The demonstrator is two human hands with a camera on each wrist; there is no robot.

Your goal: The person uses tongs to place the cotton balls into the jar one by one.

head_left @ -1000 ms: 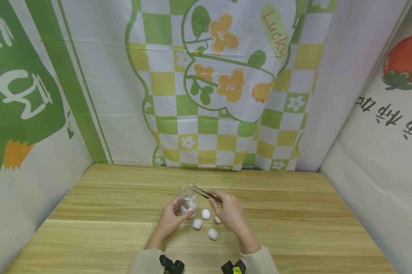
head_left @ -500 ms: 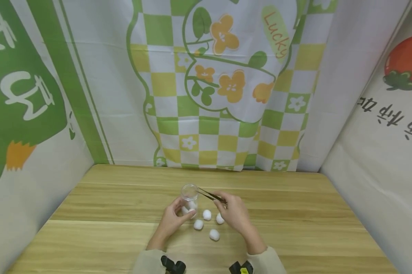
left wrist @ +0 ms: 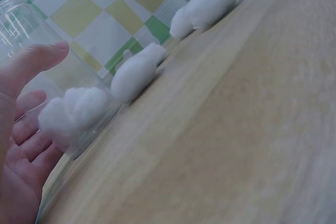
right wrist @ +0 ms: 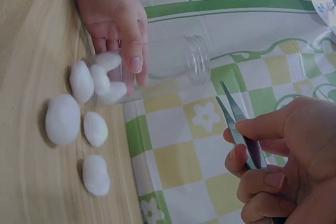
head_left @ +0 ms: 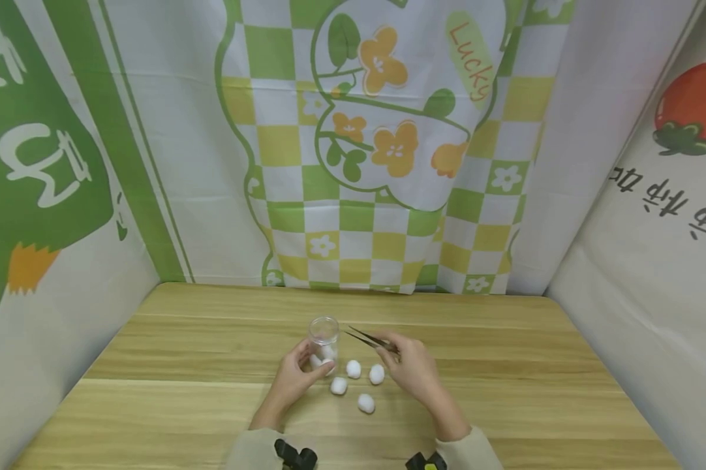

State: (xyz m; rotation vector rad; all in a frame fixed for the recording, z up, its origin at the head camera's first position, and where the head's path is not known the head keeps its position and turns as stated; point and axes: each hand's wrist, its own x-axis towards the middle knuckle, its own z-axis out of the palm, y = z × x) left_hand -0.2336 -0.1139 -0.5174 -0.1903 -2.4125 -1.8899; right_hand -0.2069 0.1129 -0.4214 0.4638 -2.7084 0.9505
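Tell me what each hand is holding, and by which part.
The left hand holds the clear threaded-neck jar around its lower half; the right hand pinches the tweezers around mid-length, with nothing between their tips.

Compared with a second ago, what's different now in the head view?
The right hand, holding the tweezers, has drawn back rightward: their tips, earlier over the jar, now hang to its right. The left hand still holds the jar; the four loose cotton balls lie where they were.
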